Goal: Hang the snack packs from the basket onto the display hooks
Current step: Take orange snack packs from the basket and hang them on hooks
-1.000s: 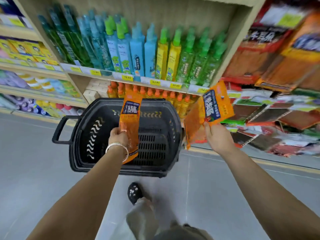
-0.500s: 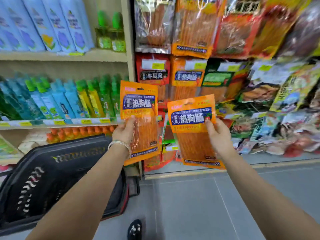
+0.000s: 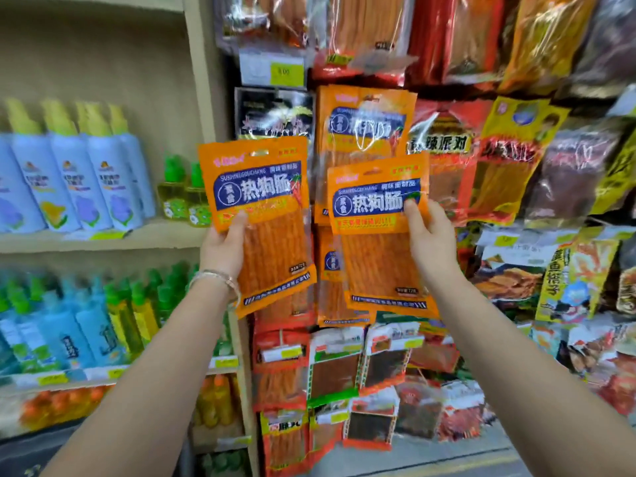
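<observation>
My left hand [image 3: 223, 247] grips an orange snack pack [image 3: 261, 215] with a blue label, held upright in front of the shelf post. An identical orange pack [image 3: 378, 235] is held upright in my right hand [image 3: 432, 241], a little lower and to the right. Both packs are raised before the hanging snack display. Directly behind them hang matching orange packs [image 3: 366, 122] on a hook. The hooks themselves are hidden by the packs. The basket is almost out of view; only a dark edge [image 3: 24, 456] shows at the bottom left.
A wooden shelf unit [image 3: 199, 80] on the left carries blue spray bottles [image 3: 79, 180] and green and yellow bottles below. Red, yellow and dark snack packs [image 3: 499, 160] crowd the display on the right. Grey floor [image 3: 447, 459] shows at the bottom.
Both hands have lifted the orange packs from beside the basket up to the hanging display. My view has swung up and right, so the basket has slid out at the lower left.
</observation>
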Action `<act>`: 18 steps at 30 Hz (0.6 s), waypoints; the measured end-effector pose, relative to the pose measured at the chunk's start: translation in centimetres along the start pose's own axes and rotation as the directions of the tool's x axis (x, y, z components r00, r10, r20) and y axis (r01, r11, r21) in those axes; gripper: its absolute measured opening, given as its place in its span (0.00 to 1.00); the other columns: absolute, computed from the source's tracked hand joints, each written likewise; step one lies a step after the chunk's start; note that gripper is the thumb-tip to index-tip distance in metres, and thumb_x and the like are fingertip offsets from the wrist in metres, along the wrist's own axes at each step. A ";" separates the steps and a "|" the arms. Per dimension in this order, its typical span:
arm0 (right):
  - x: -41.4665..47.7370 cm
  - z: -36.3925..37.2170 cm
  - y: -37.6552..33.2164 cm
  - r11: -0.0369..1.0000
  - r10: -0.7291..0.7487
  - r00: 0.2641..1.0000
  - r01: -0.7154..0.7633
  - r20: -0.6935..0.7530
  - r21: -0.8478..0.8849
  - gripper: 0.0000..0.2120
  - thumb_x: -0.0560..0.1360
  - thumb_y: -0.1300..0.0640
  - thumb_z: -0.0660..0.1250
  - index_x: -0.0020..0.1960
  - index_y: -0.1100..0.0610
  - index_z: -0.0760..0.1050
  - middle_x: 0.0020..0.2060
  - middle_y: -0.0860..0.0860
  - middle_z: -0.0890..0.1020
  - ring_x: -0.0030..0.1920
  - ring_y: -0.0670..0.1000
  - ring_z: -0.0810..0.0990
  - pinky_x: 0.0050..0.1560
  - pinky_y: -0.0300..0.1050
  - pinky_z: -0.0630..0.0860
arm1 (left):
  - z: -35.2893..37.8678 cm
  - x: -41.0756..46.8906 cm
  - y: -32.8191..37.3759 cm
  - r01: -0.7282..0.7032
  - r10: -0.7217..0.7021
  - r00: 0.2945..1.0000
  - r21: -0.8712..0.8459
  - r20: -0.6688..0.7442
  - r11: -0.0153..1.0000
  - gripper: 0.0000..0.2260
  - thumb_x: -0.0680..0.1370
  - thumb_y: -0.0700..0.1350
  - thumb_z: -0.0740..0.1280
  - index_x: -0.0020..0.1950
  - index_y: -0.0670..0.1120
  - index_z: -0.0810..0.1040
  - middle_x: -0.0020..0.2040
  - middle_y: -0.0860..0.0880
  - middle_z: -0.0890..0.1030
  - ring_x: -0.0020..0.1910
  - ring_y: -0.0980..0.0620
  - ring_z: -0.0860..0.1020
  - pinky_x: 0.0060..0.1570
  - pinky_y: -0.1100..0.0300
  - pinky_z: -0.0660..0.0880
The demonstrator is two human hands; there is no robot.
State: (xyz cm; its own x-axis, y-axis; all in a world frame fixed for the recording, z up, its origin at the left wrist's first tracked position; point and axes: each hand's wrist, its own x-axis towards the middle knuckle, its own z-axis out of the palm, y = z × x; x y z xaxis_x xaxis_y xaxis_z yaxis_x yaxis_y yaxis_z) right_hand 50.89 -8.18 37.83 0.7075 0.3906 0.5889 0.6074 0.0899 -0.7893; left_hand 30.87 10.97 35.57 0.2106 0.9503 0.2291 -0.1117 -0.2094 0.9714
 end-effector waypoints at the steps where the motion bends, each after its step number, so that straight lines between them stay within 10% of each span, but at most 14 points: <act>1: 1.4 0.4 -0.2 1.000 -0.017 1.000 0.017 -0.010 0.021 0.12 0.80 0.46 0.57 0.48 0.53 0.75 0.39 0.48 0.80 0.39 0.49 0.75 0.38 0.48 0.69 | 0.3 1.0 0.7 -0.013 0.013 1.000 0.009 -0.001 1.000 0.25 0.67 0.68 0.63 0.51 0.49 0.79 0.52 0.46 0.82 0.53 0.44 0.80 0.58 0.48 0.74; 2: 2.6 0.8 -0.4 0.999 -0.028 0.999 0.029 -0.036 0.032 0.13 0.80 0.47 0.58 0.49 0.55 0.75 0.32 0.41 0.68 0.40 0.51 0.74 0.37 0.48 0.69 | 0.6 1.9 1.3 -0.032 0.032 0.999 0.007 0.000 0.999 0.26 0.65 0.70 0.62 0.49 0.51 0.80 0.50 0.48 0.83 0.52 0.45 0.80 0.59 0.47 0.74; 3: 3.9 1.1 -0.5 0.999 -0.030 0.998 0.032 -0.061 0.040 0.14 0.80 0.47 0.58 0.50 0.56 0.75 0.53 0.39 0.71 0.43 0.51 0.74 0.36 0.47 0.69 | 1.0 2.8 1.9 -0.054 0.054 0.999 0.006 0.001 0.999 0.23 0.65 0.70 0.62 0.45 0.53 0.80 0.46 0.51 0.83 0.50 0.46 0.80 0.57 0.47 0.75; 6: 7.1 1.8 -1.1 0.998 -0.027 0.995 0.032 -0.097 0.051 0.10 0.80 0.46 0.58 0.41 0.47 0.71 0.35 0.33 0.77 0.39 0.38 0.76 0.40 0.38 0.69 | 2.1 5.0 3.1 -0.123 0.123 0.992 0.037 0.005 0.992 0.18 0.68 0.69 0.62 0.40 0.55 0.79 0.39 0.57 0.81 0.46 0.48 0.81 0.53 0.51 0.76; 9: 9.9 2.4 -1.2 0.996 -0.006 0.995 0.014 -0.099 0.085 0.12 0.79 0.45 0.58 0.40 0.45 0.73 0.39 0.38 0.79 0.44 0.41 0.78 0.51 0.48 0.73 | 3.5 6.5 3.8 -0.155 0.155 0.987 -0.006 0.028 0.988 0.13 0.73 0.64 0.64 0.37 0.56 0.77 0.38 0.59 0.80 0.42 0.53 0.80 0.53 0.52 0.76; 14: 13.4 3.1 -0.9 0.985 0.012 0.995 0.005 -0.095 0.170 0.10 0.77 0.45 0.60 0.42 0.46 0.75 0.40 0.43 0.80 0.46 0.48 0.79 0.50 0.48 0.74 | 5.6 7.6 4.5 -0.206 0.204 0.977 0.025 0.054 0.978 0.14 0.76 0.60 0.63 0.35 0.54 0.76 0.27 0.64 0.79 0.28 0.67 0.77 0.27 0.74 0.69; 18: 15.3 3.7 -0.6 0.978 0.057 0.996 -0.042 -0.067 0.205 0.11 0.78 0.47 0.60 0.41 0.50 0.74 0.39 0.50 0.79 0.40 0.49 0.78 0.42 0.46 0.73 | 6.5 8.4 4.7 -0.183 0.180 0.980 0.033 0.083 0.983 0.16 0.75 0.62 0.63 0.36 0.53 0.77 0.32 0.55 0.80 0.33 0.54 0.78 0.35 0.60 0.73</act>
State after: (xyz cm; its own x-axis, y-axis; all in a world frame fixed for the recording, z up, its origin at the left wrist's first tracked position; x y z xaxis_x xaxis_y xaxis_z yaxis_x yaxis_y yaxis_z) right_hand 60.03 1.15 46.68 0.7635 0.3332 0.5532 0.4901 0.2589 -0.8323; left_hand 38.40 16.44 42.45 0.2671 0.8748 0.4043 -0.1163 -0.3872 0.9146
